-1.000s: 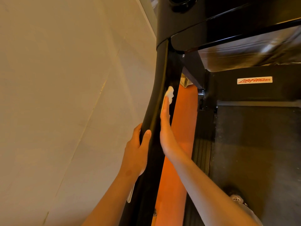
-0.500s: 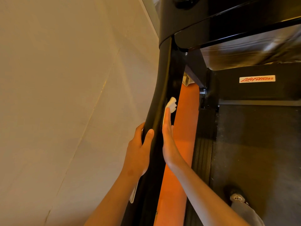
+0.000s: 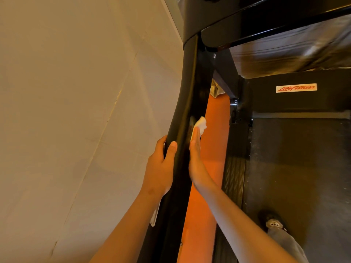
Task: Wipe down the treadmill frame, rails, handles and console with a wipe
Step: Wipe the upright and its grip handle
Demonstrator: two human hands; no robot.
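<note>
Upright: a glossy black treadmill upright [image 3: 188,103] is seen at centre, with a beige wall [image 3: 76,111] to its left.
Left hand: the left hand [image 3: 161,168] is wrapped round the upright, with the thumb laid on its near face.
Right hand: the right hand [image 3: 196,160] is held flat, fingers straight, against the upright's right side.
Wipe: a crumpled white wipe [image 3: 201,125] is pressed to the upright under the right fingertips.
Belt: a dark treadmill belt [image 3: 296,168] is seen at right.

Dim, warm orange cast. Glare streaks on glossy black upright [image 3: 191,92] and console underside [image 3: 284,50]. Wide-angle bowing at edges; logo sticker [image 3: 296,87] slightly soft.
</note>
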